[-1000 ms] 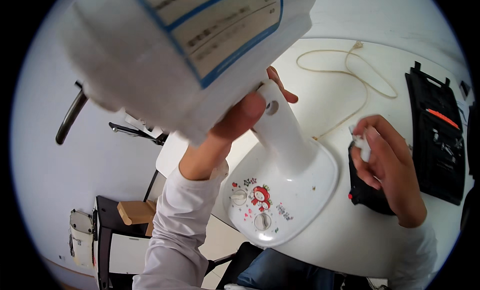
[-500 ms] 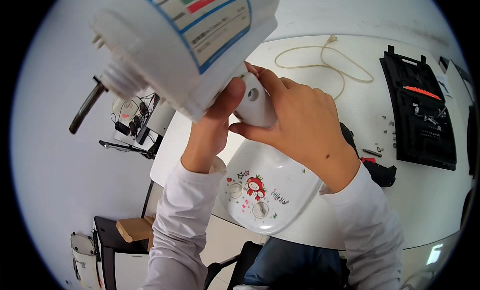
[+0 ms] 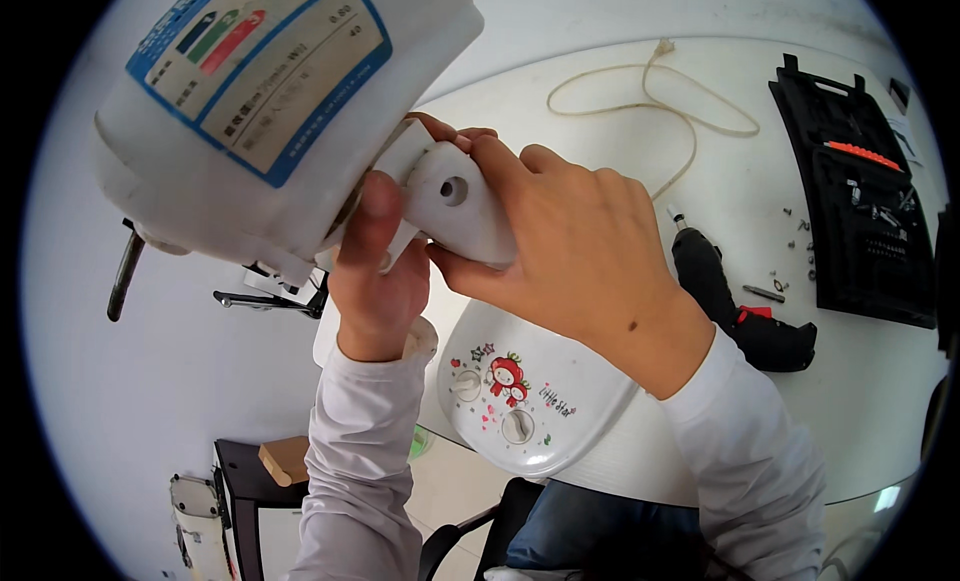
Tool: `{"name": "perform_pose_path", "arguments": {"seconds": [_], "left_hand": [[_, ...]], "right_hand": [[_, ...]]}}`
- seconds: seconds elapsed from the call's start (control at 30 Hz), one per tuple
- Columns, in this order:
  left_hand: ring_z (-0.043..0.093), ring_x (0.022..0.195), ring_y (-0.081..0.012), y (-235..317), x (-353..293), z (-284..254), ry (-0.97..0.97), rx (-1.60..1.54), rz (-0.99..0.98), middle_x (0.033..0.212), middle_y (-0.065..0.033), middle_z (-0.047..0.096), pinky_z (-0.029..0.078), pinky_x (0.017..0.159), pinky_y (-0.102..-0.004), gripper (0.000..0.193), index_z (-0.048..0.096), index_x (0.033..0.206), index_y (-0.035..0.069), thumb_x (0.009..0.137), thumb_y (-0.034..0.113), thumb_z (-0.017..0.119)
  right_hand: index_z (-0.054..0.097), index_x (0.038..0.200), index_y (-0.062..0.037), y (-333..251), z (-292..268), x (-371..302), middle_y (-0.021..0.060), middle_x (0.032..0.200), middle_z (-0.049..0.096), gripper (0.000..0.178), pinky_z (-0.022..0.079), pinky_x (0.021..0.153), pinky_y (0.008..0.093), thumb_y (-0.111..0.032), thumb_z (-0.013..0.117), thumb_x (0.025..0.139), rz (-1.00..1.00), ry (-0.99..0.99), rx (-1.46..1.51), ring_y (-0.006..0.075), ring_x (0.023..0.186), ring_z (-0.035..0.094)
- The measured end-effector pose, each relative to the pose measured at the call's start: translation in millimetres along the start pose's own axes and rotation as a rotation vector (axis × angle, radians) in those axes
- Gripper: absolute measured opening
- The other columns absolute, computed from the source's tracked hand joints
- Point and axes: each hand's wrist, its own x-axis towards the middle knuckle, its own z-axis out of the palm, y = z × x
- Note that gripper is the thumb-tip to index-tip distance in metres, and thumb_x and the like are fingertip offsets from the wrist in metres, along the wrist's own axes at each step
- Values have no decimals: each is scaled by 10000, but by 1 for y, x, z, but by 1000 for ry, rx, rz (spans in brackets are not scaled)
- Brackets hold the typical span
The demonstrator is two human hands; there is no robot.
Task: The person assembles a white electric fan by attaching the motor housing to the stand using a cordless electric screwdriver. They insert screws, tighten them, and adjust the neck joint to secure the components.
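Observation:
A white fan motor housing (image 3: 410, 51) with a blue-edged label is held up at the upper left; a dark metal rod (image 3: 124, 273) sticks out at its far left. My left hand (image 3: 375, 296) grips the joint under the housing, thumb pressed beside it. My right hand (image 3: 590, 246) is closed around the white fan neck (image 3: 455, 216), which has a round screw hole facing up. Housing and neck meet at this joint; my fingers partly hide it. Below my hands, the white fan base (image 3: 590, 386) with two dials and a strawberry cartoon lies at the table's front edge.
Right of my hands lies a black power screwdriver (image 3: 708, 281) on the white table (image 3: 640, 461). Several screws and a loose bit (image 3: 764, 294) lie near an open black tool case (image 3: 870, 251). A pale cord (image 3: 650, 103) loops behind. A chair (image 3: 510, 521) stands in front.
The motor housing and neck have moved left in both my hands, and the housing has turned. More of the joint and the power screwdriver now show.

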Motion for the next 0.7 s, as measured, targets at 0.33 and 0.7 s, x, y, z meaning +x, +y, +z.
{"name": "perform_pose_path", "arguments": {"seconds": [0.33, 0.7], "left_hand": [[463, 1127, -404, -7, 0, -4, -135, -166, 54, 1053, -140, 520, 365, 965, -498, 657, 449, 1127, -43, 842, 547, 406], [433, 1082, -315, -19, -6, -1, -59, -223, 126, 1009, -95, 469, 321, 982, -490, 710, 443, 1107, 18, 770, 643, 445]], "right_hand": [[555, 913, -56, 1, 4, -5, 37, 573, 477, 572, 377, 365, 275, -508, 731, 609, -72, 63, -43, 156, 385, 497], [555, 933, -84, -3, 4, -15, 20, 569, 442, 579, 339, 321, 283, -454, 775, 546, -27, 30, -147, 144, 342, 454]]}}
